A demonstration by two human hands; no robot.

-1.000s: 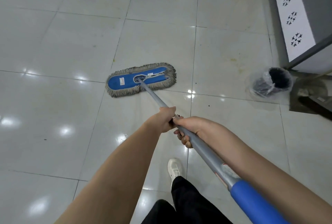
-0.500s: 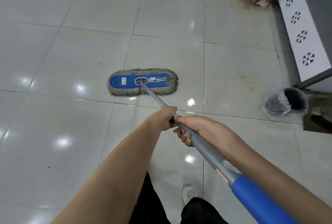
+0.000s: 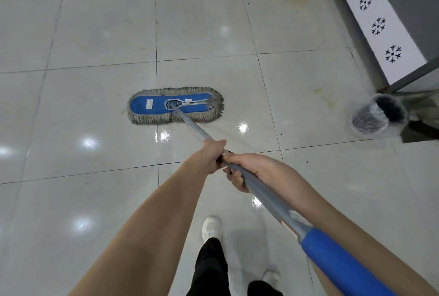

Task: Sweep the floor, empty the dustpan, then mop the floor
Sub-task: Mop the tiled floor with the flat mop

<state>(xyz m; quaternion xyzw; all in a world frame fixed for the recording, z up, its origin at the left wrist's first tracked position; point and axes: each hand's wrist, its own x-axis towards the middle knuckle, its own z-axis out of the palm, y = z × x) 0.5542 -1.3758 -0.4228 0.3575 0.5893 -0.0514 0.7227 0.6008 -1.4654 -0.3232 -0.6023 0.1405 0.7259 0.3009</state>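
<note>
Mopping stage, I'd say: left hand (image 3: 210,156) and right hand (image 3: 251,172) both wrapped around the mop handle (image 3: 194,127), mop head (image 3: 175,105) flat on floor (image 3: 95,34) mid-frame. Next push needs steady downward pressure.

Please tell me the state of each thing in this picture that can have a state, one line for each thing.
mop head: flat on the floor, fringe spread out
mop handle: tilted, gripped by both hands
left hand: closed around the handle, lower down
right hand: closed around the handle, just above the left
trash bin: upright, lined with a clear bag, open on top
floor: glossy, some yellowish stains near the bin
</note>
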